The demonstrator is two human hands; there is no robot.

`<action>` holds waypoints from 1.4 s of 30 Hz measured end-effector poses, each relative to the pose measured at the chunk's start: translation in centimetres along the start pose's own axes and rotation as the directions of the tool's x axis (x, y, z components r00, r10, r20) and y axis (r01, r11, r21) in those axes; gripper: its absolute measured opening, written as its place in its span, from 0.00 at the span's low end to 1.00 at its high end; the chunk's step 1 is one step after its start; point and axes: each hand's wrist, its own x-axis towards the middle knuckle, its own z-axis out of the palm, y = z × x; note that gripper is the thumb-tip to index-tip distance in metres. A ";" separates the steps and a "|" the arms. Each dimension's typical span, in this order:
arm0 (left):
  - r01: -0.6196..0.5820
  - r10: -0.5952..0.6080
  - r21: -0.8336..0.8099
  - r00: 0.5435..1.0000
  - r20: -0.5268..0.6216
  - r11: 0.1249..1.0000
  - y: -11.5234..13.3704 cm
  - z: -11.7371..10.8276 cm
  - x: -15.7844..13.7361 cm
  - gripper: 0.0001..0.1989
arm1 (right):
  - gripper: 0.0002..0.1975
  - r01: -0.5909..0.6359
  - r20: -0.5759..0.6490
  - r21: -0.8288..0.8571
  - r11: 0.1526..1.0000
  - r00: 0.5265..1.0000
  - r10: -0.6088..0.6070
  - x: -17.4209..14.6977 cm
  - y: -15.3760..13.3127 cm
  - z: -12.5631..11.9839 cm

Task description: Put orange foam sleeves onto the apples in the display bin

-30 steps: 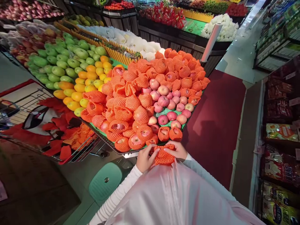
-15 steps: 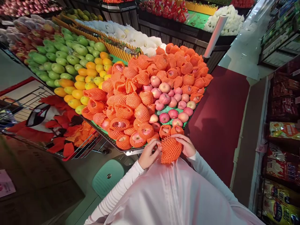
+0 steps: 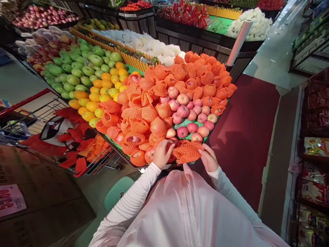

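Note:
My right hand [image 3: 209, 157] pinches the right end of an orange foam net sleeve [image 3: 187, 152], which lies sideways over the front edge of the apple display. My left hand [image 3: 163, 154] is at the sleeve's left end, fingers curled with thumb and forefinger by the sleeve and the apples behind it; what they grip is hidden. Just beyond the hands sit bare pink-red apples [image 3: 182, 132] on a green mat [image 3: 186, 122]. To the left and behind, many apples wear the same orange net sleeves [image 3: 158, 126].
A shopping cart [image 3: 48, 91] with red and black cloth and orange netting stands left. A green stool [image 3: 117, 192] is below the display. Green fruit [image 3: 73, 79] and oranges [image 3: 94, 97] are piled left. Packaged goods line a shelf [image 3: 315, 185] on the right.
The sleeve has swung from hanging down to lying sideways. My left hand has moved slightly left and forward, while my right hand has shifted right with the sleeve's end. The view has shifted slightly.

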 end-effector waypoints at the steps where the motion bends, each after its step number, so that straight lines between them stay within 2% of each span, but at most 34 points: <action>1: -0.045 0.042 0.065 0.998 0.040 0.997 -0.1 0.0 1.3 0.10 | 0.14 0.009 -0.050 0.038 0.999 0.999 -0.007 0.1 0.0 -0.4; 4: -0.157 0.085 0.312 0.969 0.233 0.937 -0.3 0.2 5.6 0.13 | 0.17 0.038 -0.150 0.027 0.999 0.988 -0.033 0.3 -0.3 -1.5; 6: -0.237 0.049 0.433 0.914 0.402 0.870 -0.6 1.0 8.5 0.15 | 0.17 0.047 -0.211 0.005 0.999 0.977 -0.045 0.2 -0.5 -2.1; 10: -0.317 0.023 0.452 0.838 0.546 0.834 -1.1 4.7 12.4 0.23 | 0.13 0.011 -0.283 0.004 1.000 0.959 -0.009 -0.6 -0.8 -3.8; 13: -0.310 -0.035 0.490 0.818 0.575 0.815 -1.4 7.9 13.4 0.27 | 0.12 -0.006 -0.361 0.020 1.000 0.932 0.013 -1.7 -0.3 -5.7; 16: -0.255 -0.116 0.556 0.830 0.546 0.791 -1.8 10.0 13.5 0.33 | 0.13 0.003 -0.412 0.039 0.999 0.911 0.013 -2.8 0.5 -7.5; 20: -0.215 -0.160 0.589 0.839 0.520 0.779 -2.1 11.0 13.8 0.43 | 0.13 -0.006 -0.416 0.053 0.999 0.909 0.028 -3.9 0.8 -8.5; 23: -0.203 -0.154 0.575 0.845 0.511 0.792 -2.2 11.1 14.1 0.45 | 0.19 -0.009 -0.422 0.119 0.993 0.905 0.058 -4.1 0.4 -8.4; 26: -0.182 -0.134 0.541 0.860 0.493 0.821 -2.0 10.3 14.3 0.48 | 0.25 0.032 -0.457 0.144 0.989 0.889 0.038 -3.7 0.0 -8.3; 30: -0.129 -0.077 0.449 0.908 0.412 0.884 -1.1 7.6 14.7 0.46 | 0.25 0.031 -0.466 0.108 0.994 0.885 0.023 -2.7 0.2 -7.9; 32: -0.060 -0.018 0.220 0.942 0.335 0.974 -0.4 5.7 14.5 0.45 | 0.25 0.007 -0.429 0.063 0.998 0.903 0.020 -2.2 0.2 -7.4; 33: -0.003 -0.008 0.038 0.951 0.308 0.999 0.1 4.8 14.3 0.43 | 0.25 -0.007 -0.389 0.030 1.000 0.921 0.018 -2.0 0.2 -7.0; 34: 0.073 -0.020 -0.166 0.954 0.298 0.983 0.6 4.0 13.9 0.41 | 0.24 -0.020 -0.335 -0.007 1.000 0.942 0.016 -1.9 0.1 -6.5; 35: 0.164 -0.048 -0.354 0.948 0.313 0.921 1.1 3.3 13.3 0.39 | 0.24 -0.027 -0.270 -0.044 0.999 0.963 0.014 -1.8 0.0 -6.0; 37: 0.353 -0.129 -0.605 0.915 0.382 0.714 2.3 2.3 11.8 0.36 | 0.23 -0.024 -0.136 -0.094 0.995 0.991 0.011 -1.6 -0.2 -4.8; 39: 0.472 -0.197 -0.734 0.879 0.434 0.489 3.4 2.0 10.1 0.37 | 0.22 0.002 -0.027 -0.115 0.993 1.000 -0.005 -1.4 -0.3 -3.7; 42: 0.565 -0.264 -0.799 0.818 0.510 0.205 4.2 2.2 7.7 0.37 | 0.24 0.038 0.088 -0.113 0.993 0.996 -0.028 -1.2 0.0 -2.2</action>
